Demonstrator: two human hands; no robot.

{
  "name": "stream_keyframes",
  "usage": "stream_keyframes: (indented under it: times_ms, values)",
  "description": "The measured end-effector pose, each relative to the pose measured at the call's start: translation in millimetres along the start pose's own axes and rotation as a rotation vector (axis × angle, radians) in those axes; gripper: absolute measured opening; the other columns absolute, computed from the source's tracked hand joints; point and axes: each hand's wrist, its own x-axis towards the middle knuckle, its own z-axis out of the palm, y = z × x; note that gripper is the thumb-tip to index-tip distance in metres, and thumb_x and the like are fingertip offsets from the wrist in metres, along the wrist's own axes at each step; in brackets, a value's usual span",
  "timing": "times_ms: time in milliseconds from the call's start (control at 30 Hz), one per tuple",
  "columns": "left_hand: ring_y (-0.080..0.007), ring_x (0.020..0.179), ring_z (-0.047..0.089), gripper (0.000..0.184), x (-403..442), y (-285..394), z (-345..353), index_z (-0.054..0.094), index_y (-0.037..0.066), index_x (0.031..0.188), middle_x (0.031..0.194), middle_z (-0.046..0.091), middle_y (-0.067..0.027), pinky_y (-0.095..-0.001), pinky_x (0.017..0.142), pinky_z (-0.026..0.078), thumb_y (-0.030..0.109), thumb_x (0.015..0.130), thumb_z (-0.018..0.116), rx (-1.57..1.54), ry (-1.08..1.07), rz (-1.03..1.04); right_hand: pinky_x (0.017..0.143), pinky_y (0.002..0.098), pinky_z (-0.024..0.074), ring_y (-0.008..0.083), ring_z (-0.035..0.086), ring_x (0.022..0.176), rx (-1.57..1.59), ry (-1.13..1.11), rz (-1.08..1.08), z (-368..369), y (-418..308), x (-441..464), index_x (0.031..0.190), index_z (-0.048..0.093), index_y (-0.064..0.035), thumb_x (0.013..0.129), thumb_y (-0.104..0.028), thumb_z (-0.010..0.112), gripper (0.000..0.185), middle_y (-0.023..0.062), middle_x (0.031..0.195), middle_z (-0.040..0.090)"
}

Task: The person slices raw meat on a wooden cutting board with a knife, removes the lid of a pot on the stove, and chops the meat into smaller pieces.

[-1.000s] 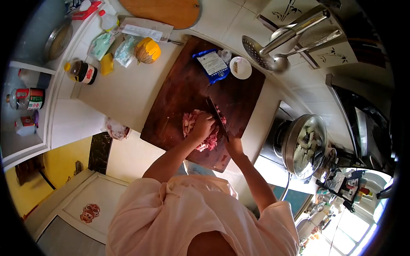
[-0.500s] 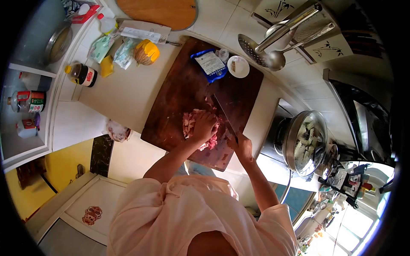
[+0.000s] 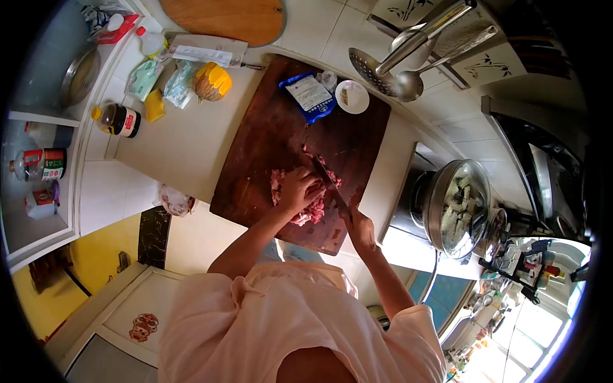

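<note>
My right hand (image 3: 360, 231) is wrapped round the handle of a kitchen knife (image 3: 331, 185). Its dark blade lies along the right side of a heap of chopped raw meat (image 3: 311, 212), with small red pieces by the blade. Fingers curled, my left hand (image 3: 297, 191) presses on the heap just left of the blade and hides part of it. Under both is a dark wooden cutting board (image 3: 252, 140). Towards its far edge lie a blue-and-white packet (image 3: 310, 96) and a small white dish (image 3: 352, 97) with a few bits in it.
To the right, a glass-lidded pan (image 3: 457, 209) sits on the stove. A skimmer (image 3: 370, 69) and ladle (image 3: 409, 86) hang above the board's far right. A cut pumpkin (image 3: 212, 82), a dark sauce bottle (image 3: 119, 120) and a bag of meat (image 3: 174, 200) are on the left counter.
The knife blade has shifted left and down onto the right part of the meat, closer to my left hand. My left hand stays on the heap. The whole view has shifted slightly.
</note>
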Motion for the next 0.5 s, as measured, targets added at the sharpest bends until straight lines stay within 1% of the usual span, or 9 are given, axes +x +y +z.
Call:
stream_keyframes:
  times_ms: [33, 133, 233, 300, 400, 500]
  values:
    - [-0.0291, 0.086, 0.055, 0.021, -3, -3, 2, 0.065, 0.007, 0.086, 0.089, 0.056, -0.0086, -0.0422, 0.073, 0.045, 0.021, 0.073, 0.073, 0.045, -0.02, -0.002, 0.056, 0.046, 0.0484, 0.04, 0.061, 0.068, -0.025, -0.033, 0.027, 0, 0, -1, 0.092, 0.051, -0.0026, 0.088, -0.017, 0.056, 0.016, 0.0224, 0.072, 0.061]
    - [-0.0288, 0.09, 0.054, 0.015, -12, -8, 12, 0.065, 0.008, 0.085, 0.094, 0.057, -0.0071, -0.0425, 0.081, 0.042, 0.016, 0.073, 0.067, 0.149, -0.072, -0.008, 0.054, 0.0463, 0.0482, 0.0412, 0.061, 0.064, -0.179, -0.236, 0.16, 23, 20, 7, 0.108, 0.05, -0.0005, 0.09, -0.019, 0.053, 0.026, 0.0238, 0.075, 0.061]
    - [-0.0283, 0.093, 0.054, 0.014, -17, -11, 17, 0.066, 0.008, 0.085, 0.097, 0.058, -0.0066, -0.0423, 0.084, 0.041, 0.015, 0.072, 0.066, 0.168, -0.116, -0.015, 0.052, 0.048, 0.0488, 0.0409, 0.061, 0.062, -0.271, -0.144, 0.038, 55, 15, 34, 0.097, 0.051, -0.0018, 0.09, -0.021, 0.051, 0.02, 0.0236, 0.069, 0.061]
    - [-0.028, 0.095, 0.053, 0.014, -17, -14, 17, 0.066, 0.008, 0.084, 0.1, 0.058, -0.0065, -0.0421, 0.085, 0.04, 0.016, 0.072, 0.066, 0.139, -0.138, -0.033, 0.049, 0.0489, 0.0484, 0.0413, 0.06, 0.06, -0.181, -0.087, 0.036, 69, 2, 65, 0.094, 0.052, -0.0018, 0.089, -0.02, 0.052, 0.019, 0.0253, 0.068, 0.059]
    - [-0.0306, 0.095, 0.054, 0.016, -15, -9, 15, 0.066, 0.006, 0.087, 0.102, 0.059, -0.009, -0.0443, 0.084, 0.043, 0.017, 0.076, 0.067, 0.112, -0.151, -0.072, 0.055, 0.0454, 0.0515, 0.0389, 0.064, 0.069, -0.176, -0.114, -0.035, 67, -9, 96, 0.102, 0.055, 0.0007, 0.086, -0.015, 0.052, 0.023, 0.0229, 0.073, 0.063]
    - [-0.0307, 0.1, 0.054, 0.019, -13, 6, 1, 0.067, 0.007, 0.09, 0.108, 0.059, -0.0111, -0.0414, 0.087, 0.044, 0.021, 0.077, 0.068, 0.144, -0.087, -0.039, 0.055, 0.0472, 0.0503, 0.0404, 0.063, 0.068, -0.124, -0.133, -0.045, 57, -7, 112, 0.096, 0.056, 0.0016, 0.086, -0.016, 0.051, 0.021, 0.0247, 0.073, 0.062]
